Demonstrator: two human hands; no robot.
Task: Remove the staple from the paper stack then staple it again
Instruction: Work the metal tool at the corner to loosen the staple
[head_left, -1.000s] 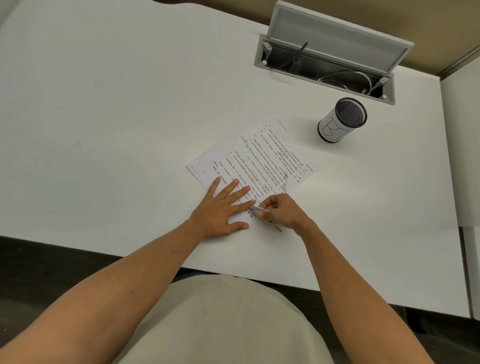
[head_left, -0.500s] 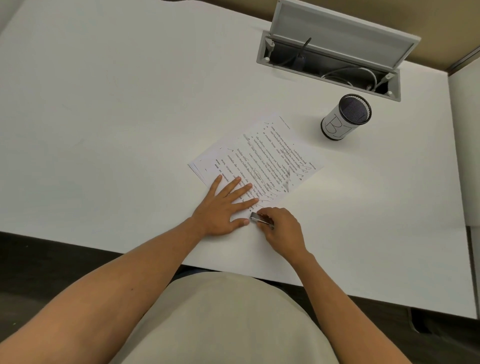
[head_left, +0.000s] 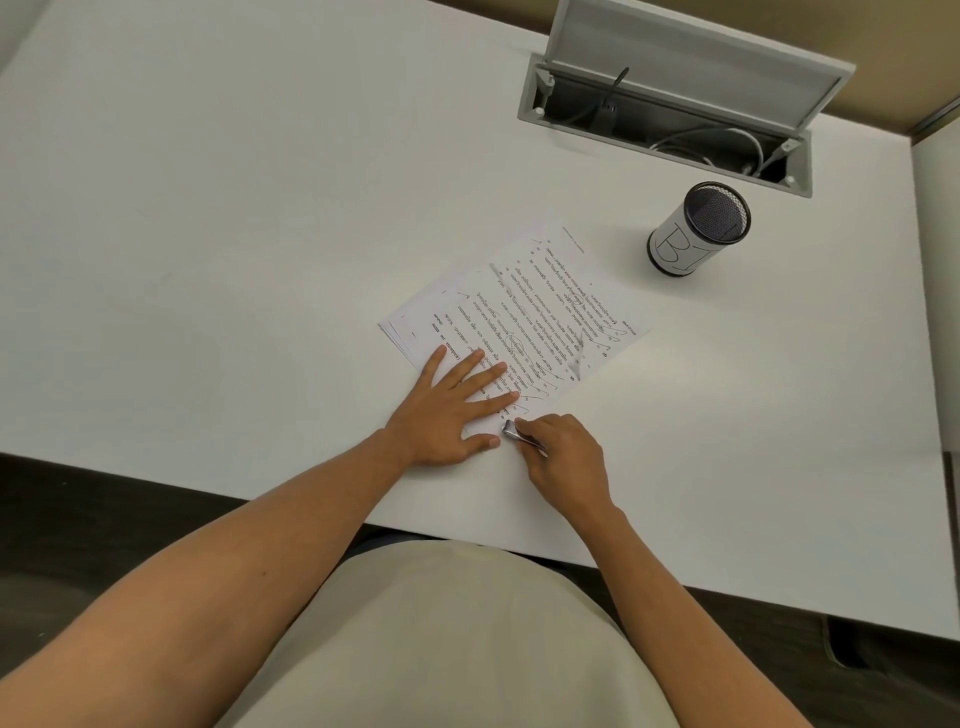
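A stack of printed paper (head_left: 524, 306) lies slanted on the white desk (head_left: 260, 208). My left hand (head_left: 447, 410) rests flat on the stack's near corner, fingers spread, pinning it down. My right hand (head_left: 563, 457) is closed around a small metal staple remover (head_left: 514, 431), whose tip sits at the paper's near corner just beside my left thumb. The staple itself is too small to make out.
A black mesh pen cup (head_left: 696, 228) with a white label stands to the right beyond the paper. At the back, an open cable hatch (head_left: 670, 119) holds cords. The desk's near edge runs just under my forearms.
My right hand has shifted slightly toward me and turned, bringing the metal tool's tip from the paper's edge to the near corner. My left hand stays flat on the paper.
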